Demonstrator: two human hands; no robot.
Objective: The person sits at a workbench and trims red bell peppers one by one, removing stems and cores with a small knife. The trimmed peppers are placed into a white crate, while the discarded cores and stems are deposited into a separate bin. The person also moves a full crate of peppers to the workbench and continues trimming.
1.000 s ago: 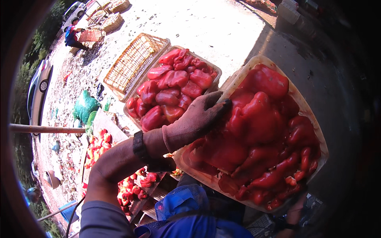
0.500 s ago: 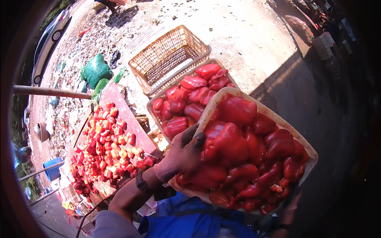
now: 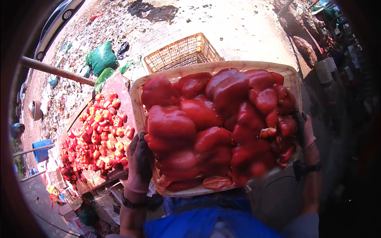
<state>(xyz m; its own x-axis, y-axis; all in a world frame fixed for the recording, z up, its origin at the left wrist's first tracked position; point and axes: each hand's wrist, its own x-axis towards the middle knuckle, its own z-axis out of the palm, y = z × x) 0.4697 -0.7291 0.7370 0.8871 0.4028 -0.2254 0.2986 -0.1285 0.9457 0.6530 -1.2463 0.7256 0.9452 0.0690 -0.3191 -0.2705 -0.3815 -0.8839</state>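
Note:
A pale plastic crate (image 3: 137, 102) heaped with large red bell peppers (image 3: 198, 113) is held up before my body. My left hand (image 3: 139, 166), in a pink glove with dark fingers, grips its left side. On the crate's right side my right hand (image 3: 305, 133) has hold too, gloved alike. Several peppers are cut or broken, one with a pale core (image 3: 268, 132) showing. The fingers of both hands are partly hidden by the crate.
At left, a sloping table (image 3: 119, 85) carries a heap of smaller red peppers (image 3: 105, 131). Beyond my crate stands a yellowish lattice crate (image 3: 174, 59). A metal pole (image 3: 57, 71) crosses at left, near a green net sack (image 3: 104, 59). Litter covers the ground further off.
The pepper crate has swung from a tilt to nearly level and shifted left, covering the other pepper-filled crate behind it. My right hand has come into clear view on its right side.

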